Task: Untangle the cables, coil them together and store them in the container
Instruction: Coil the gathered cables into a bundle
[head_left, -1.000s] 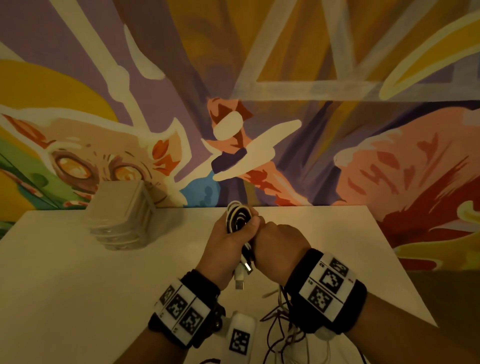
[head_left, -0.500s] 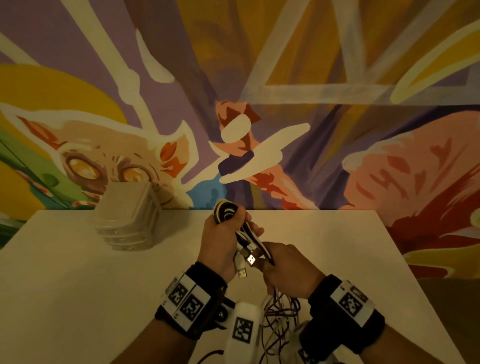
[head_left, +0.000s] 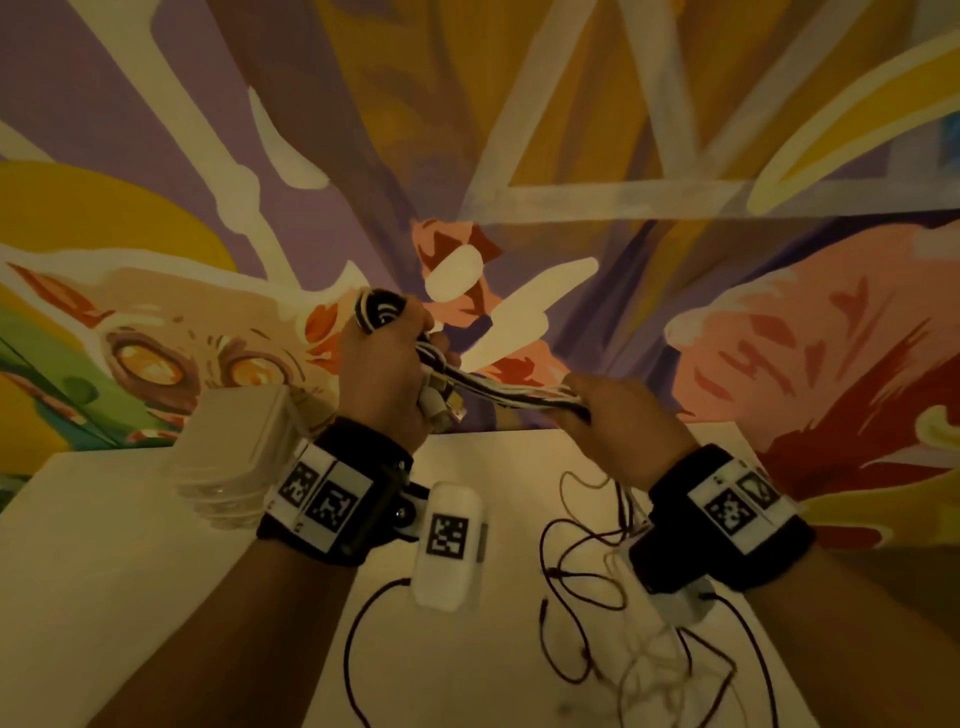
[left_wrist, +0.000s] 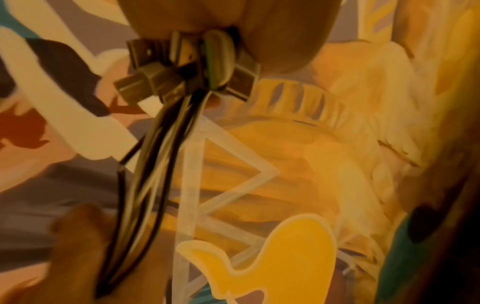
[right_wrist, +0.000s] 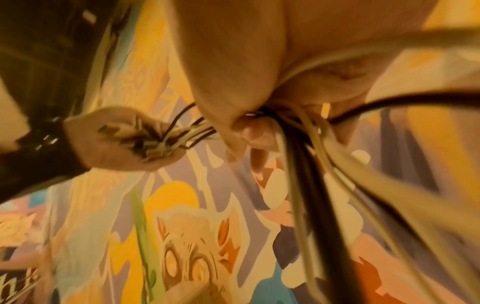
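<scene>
My left hand (head_left: 387, 369) is raised above the table and grips a coil of black and white cables (head_left: 379, 310); several USB plugs (head_left: 441, 402) stick out below its fingers, seen close in the left wrist view as plugs (left_wrist: 187, 65). A bundle of cable strands (head_left: 511, 397) runs taut from it to my right hand (head_left: 618, 426), which grips the bundle. In the right wrist view the strands (right_wrist: 306, 160) pass through my right fingers and trail down. Loose cable ends (head_left: 587, 582) hang from the right hand onto the white table (head_left: 130, 597). A clear plastic container (head_left: 234, 457) stands at the back left.
A painted mural wall (head_left: 519, 130) rises directly behind the table. The table's right edge (head_left: 779, 519) falls off just past my right wrist. Thin dark wires loop across the table between and below my forearms.
Both hands have risen and drawn apart. The right hand slid right along the bundle, stretching the strands out from the coil in the left hand.
</scene>
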